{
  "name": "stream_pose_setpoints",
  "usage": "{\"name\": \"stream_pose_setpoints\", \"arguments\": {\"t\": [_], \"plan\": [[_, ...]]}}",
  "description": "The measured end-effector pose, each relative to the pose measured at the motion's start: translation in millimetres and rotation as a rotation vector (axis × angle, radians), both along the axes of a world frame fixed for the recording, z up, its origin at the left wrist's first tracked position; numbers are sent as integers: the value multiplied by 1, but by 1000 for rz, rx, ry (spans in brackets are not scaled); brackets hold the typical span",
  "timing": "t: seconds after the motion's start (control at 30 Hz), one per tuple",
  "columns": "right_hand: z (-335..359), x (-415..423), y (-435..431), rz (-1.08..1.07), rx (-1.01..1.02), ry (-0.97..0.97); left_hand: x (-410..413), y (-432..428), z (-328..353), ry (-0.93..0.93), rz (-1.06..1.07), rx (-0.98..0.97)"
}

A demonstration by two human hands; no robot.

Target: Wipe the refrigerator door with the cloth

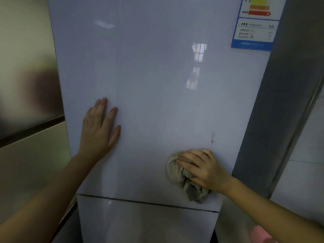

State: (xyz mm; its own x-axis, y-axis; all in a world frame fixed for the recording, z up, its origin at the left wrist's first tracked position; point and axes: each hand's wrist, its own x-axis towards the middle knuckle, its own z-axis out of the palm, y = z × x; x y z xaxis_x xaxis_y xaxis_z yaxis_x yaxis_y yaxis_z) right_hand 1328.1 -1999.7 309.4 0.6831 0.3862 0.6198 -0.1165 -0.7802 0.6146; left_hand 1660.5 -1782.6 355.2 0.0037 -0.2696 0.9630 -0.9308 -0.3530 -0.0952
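Observation:
The glossy white refrigerator door (149,76) fills the middle of the head view. My right hand (203,170) presses a bunched beige-grey cloth (177,172) against the door's lower right part, fingers curled over it. The cloth's loose end hangs down just above the seam to the lower door (147,223). My left hand (100,128) lies flat on the door at the lower left, fingers spread and pointing up, holding nothing. A small dark smudge (212,136) marks the door just above my right hand.
An energy label sticker (256,23) sits on the door's top right corner. A grey side panel (284,111) runs down the right of the refrigerator, with white tiled wall (308,155) beyond. A beige wall with a dark strip (31,128) stands on the left.

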Motion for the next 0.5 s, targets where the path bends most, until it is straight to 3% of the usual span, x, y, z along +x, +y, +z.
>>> {"name": "stream_pose_setpoints", "arguments": {"t": [0.17,0.27,0.5], "plan": [[62,-13,-4,-71,139,-265,-3,-2,-3,20,14,-6],[68,-17,-5,-82,188,-323,-6,-1,-4,35,23,-5],[-18,-8,-3,-7,-34,73,-15,5,-4,100,37,20]]}}
